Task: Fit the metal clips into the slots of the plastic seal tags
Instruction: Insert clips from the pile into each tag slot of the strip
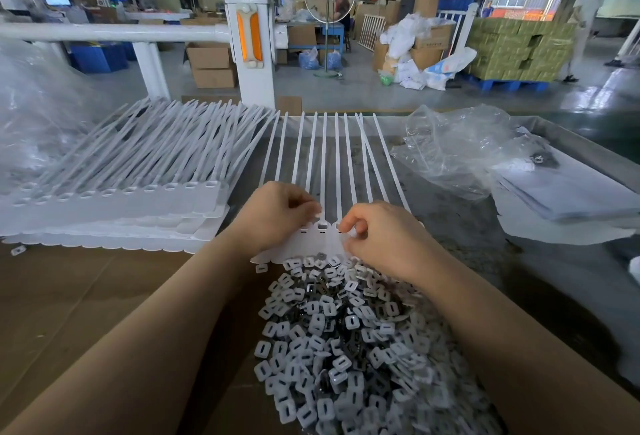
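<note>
Seal tags (313,247): one joined white strip lies flat on the worktop (519,261) at centre, heads toward the person, long tails (325,157) fanned away toward the far edge. Left hand (277,213) rests on the strip's left heads, fingers curled, grip pinching at a tag head; whether a clip sits between the fingertips cannot be told. Right hand (377,237) sits over the right heads, thumb and forefinger pressed together as a pinch at a slot; the pinched item is too small to identify. Metal clips (346,348): large loose heap just near side of the strip, between the forearms, touching its lower edge. Stack of further tag strips (114,206) to the left, partly on brown cardboard (86,296). Crumpled clear plastic bag (460,147) at right, well apart from the hands
</note>
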Demonstrator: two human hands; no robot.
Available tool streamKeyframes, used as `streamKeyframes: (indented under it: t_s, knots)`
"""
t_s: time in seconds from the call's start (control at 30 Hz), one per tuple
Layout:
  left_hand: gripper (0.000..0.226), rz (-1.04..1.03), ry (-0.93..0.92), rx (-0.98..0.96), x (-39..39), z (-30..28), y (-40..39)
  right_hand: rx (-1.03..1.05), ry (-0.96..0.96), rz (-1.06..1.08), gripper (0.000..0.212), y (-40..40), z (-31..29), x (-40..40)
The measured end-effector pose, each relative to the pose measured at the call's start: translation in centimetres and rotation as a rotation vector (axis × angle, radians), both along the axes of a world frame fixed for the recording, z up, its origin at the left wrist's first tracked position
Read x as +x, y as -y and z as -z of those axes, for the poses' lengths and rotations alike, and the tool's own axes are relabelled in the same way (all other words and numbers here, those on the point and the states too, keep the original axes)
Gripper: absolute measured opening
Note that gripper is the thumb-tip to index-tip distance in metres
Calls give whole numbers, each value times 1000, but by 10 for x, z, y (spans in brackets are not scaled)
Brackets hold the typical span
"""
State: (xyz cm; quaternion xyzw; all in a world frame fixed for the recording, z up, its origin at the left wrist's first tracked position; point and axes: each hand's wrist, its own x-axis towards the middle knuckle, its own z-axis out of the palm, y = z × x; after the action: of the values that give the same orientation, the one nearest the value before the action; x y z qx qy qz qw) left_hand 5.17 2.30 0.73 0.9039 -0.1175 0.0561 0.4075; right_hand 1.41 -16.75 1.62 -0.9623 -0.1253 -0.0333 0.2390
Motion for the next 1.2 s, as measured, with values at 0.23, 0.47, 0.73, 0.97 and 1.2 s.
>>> streamKeyframes:
  t_s: [0.23,0.47,0.73,0.97,1.2]
  knots:
    - [27,143,-123,-315,-5,-16,3,289,95,53,11,-3,-7,4]
    - [14,217,-35,-246,-6,-14,8,467,75,58,11,-3,-9,1]
    - [20,236,-234,-380,-9,-19,4,534,78,75,3,-6,-7,0]
    - [16,232,-414,-417,-8,-21,2,587,99,52,7,-6,-11,-4]
    - [24,248,-507,-570,-10,-27,2,569,187,35,12,-8,-11,-6]
